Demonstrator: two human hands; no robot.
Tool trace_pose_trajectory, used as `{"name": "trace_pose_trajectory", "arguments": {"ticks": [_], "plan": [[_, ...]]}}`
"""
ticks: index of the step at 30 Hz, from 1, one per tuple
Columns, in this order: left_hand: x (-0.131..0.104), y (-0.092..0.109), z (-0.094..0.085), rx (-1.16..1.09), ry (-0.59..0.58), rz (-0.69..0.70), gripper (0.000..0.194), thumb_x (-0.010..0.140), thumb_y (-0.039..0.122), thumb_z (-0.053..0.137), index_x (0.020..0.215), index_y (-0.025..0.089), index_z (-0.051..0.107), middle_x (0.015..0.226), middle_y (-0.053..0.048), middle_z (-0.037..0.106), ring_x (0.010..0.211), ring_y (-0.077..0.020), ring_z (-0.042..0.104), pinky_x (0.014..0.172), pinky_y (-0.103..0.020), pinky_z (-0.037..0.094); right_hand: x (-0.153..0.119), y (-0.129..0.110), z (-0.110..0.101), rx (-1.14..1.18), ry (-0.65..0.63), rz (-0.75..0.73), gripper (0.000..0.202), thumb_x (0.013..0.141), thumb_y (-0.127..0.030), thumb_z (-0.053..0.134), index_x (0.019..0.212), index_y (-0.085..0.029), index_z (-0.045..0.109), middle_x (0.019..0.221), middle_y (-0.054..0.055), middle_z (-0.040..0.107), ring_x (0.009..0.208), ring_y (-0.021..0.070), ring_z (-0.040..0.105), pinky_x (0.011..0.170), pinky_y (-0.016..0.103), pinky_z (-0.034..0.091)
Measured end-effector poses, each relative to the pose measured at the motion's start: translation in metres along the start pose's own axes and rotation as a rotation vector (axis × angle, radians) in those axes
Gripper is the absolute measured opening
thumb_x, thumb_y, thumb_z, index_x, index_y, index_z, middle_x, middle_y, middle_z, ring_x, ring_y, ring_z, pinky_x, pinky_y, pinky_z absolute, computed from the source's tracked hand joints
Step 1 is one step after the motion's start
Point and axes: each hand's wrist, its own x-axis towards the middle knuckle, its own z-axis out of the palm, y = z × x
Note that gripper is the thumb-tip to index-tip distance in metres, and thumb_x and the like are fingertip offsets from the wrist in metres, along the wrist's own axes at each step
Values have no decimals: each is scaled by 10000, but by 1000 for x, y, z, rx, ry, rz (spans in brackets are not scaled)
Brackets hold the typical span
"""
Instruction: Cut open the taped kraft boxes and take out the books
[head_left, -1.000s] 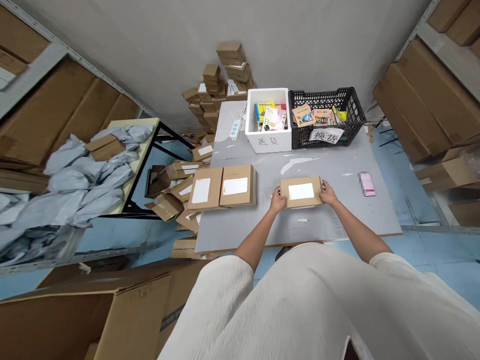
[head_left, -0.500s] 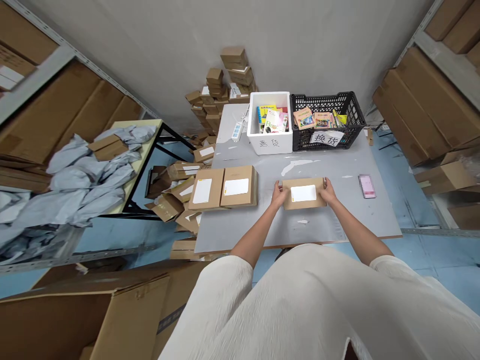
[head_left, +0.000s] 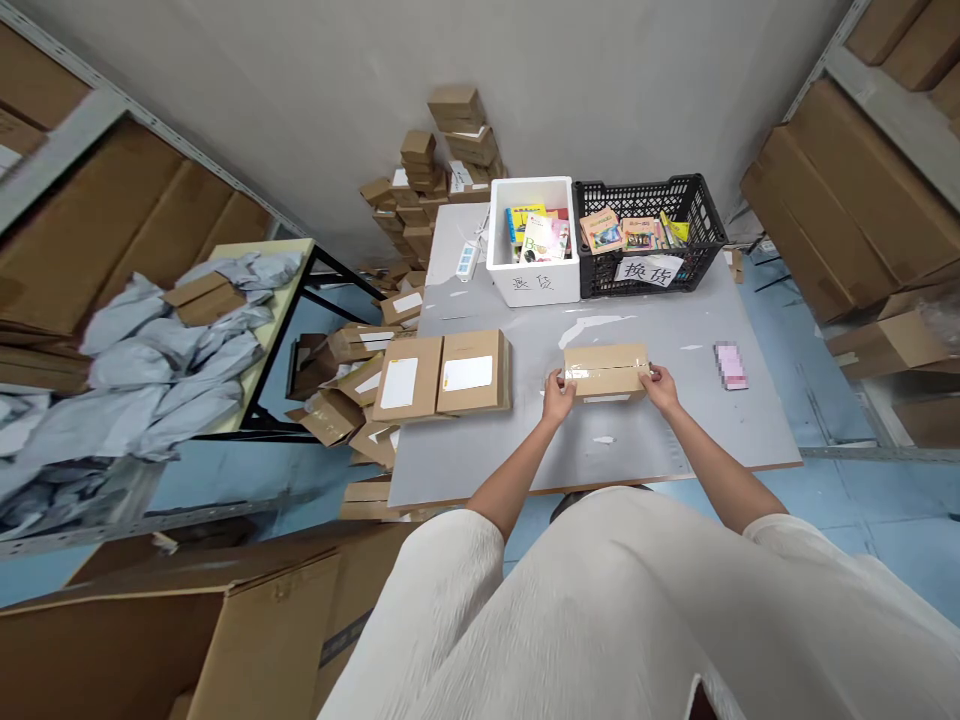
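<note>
Matt brown cardboard box (head_left: 606,368) carries a glossy clear tape strip; the worktop (head_left: 697,420) is smooth grey laminate; the black crate (head_left: 649,282) is plastic lattice; the white box (head_left: 534,285) looks like foam.

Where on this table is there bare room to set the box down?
Bare grey table lies along the near edge, before the two labelled boxes, and between the held box and pink phone. The back is crowded: foam bin, black crate.

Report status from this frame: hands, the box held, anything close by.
Left hand and right hand grip the ends of the taped cardboard box. Box tipped on the grey table. Two labelled boxes lie apart, to its left.
</note>
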Motion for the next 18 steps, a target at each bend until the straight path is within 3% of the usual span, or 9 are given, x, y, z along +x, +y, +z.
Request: {"name": "trace_pose_trajectory", "arguments": {"ticks": [6,12,15,18], "plan": [[-12,18,-4,221,14,232,603,940,249,692,1530,249,569,1504,-173,555,1460,-372,491,1246,-537,393,-4,-4,0,27,-43,-97,586,818,-491,731,1330,-205,714,1347,139,766,1146,303,748,1067,497,597],[-23,49,20,341,-263,530,493,992,204,593,1478,268,648,1490,-147,609,1412,-366,536,1228,-530,407,-9,-10,0,-5,-40,-104,548,853,-450,696,1335,-189,722,1344,146,781,1141,298,754,1069,470,600],[-25,59,36,357,-341,558,500,1012,230,585,1508,271,632,1502,-138,618,1402,-355,555,1218,-512,421,-12,-13,2,-9,-9,-81,526,864,-461,670,1299,-174,739,1309,151,792,1142,294,755,1072,451,596],[-26,65,43,368,-344,515,483,1035,268,582,1516,278,626,1527,-140,610,1426,-354,546,1225,-518,411,-15,-20,4,-9,20,-85,485,922,-523,587,1221,-192,774,1269,138,806,1188,304,740,1082,446,586]]}}
